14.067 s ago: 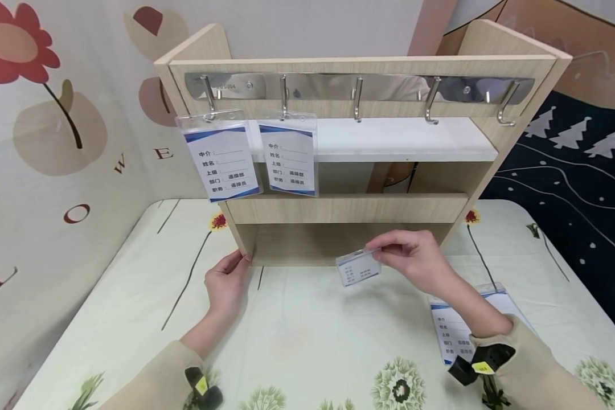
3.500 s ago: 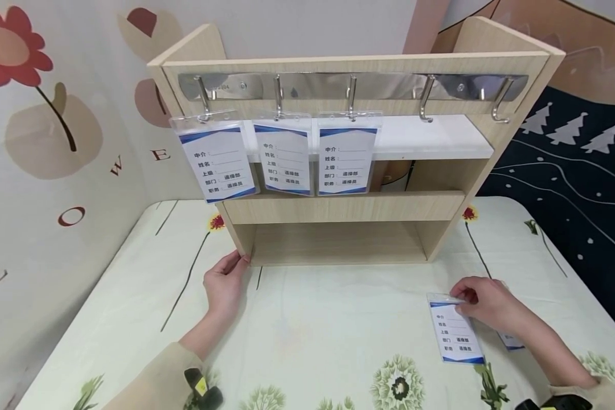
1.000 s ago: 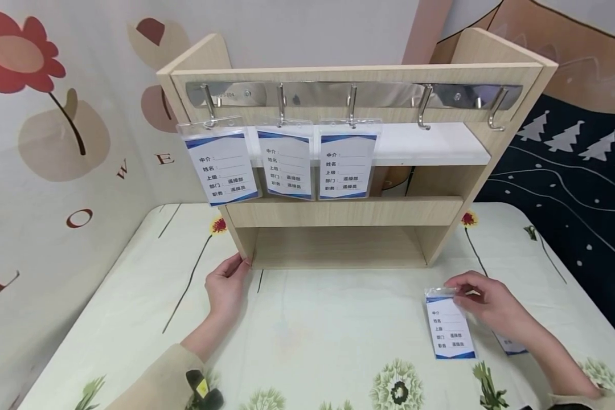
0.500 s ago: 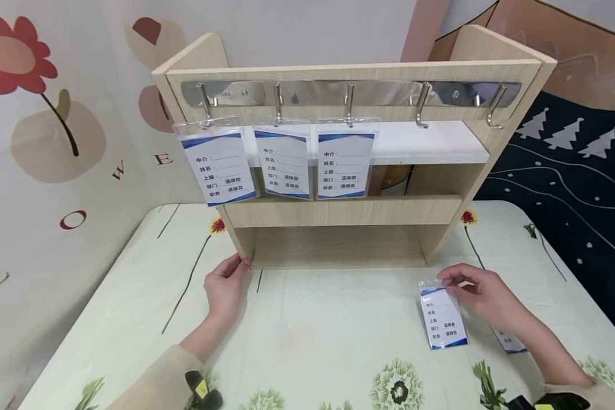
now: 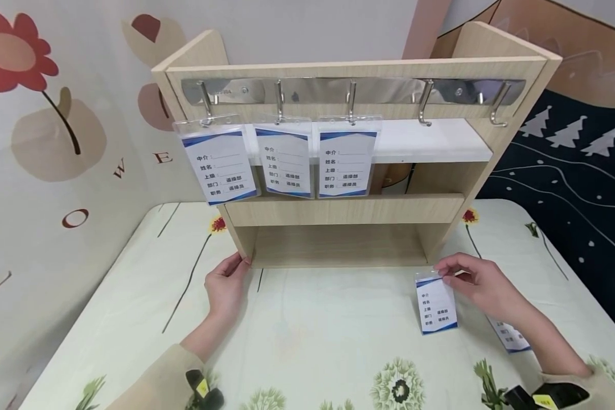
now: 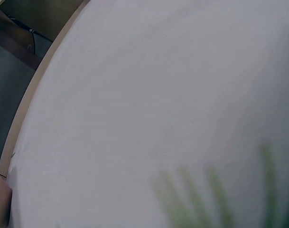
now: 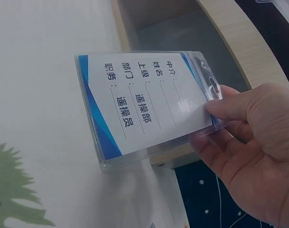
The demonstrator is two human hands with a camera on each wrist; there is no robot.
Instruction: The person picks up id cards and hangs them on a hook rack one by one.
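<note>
In the head view my right hand (image 5: 484, 285) pinches a badge holder (image 5: 436, 304) by its clear top edge, thumb on the printed face. The right wrist view shows this badge (image 7: 144, 102) tilted, its slot and holes beside my thumb. Another badge (image 5: 511, 336) lies on the table, partly hidden under my right forearm. My left hand (image 5: 226, 287) grips the lower left front corner of the wooden shelf (image 5: 345, 209) with thumb and fingers. Three badges hang from the metal hook rail (image 5: 318, 91): one on the left hook (image 5: 221, 165), one beside it (image 5: 285, 162), one on the middle hook (image 5: 347, 162).
Two bare hooks, one of them the far right hook (image 5: 499, 103), are on the rail's right part. A flower-patterned cloth (image 5: 307, 330) covers the table. Printed curtains stand behind and at both sides.
Since the oldest frame, a badge has come to hang on the middle hook. Over the last second my right hand has lifted another badge up and slightly left toward the shelf. My left hand stays put.
</note>
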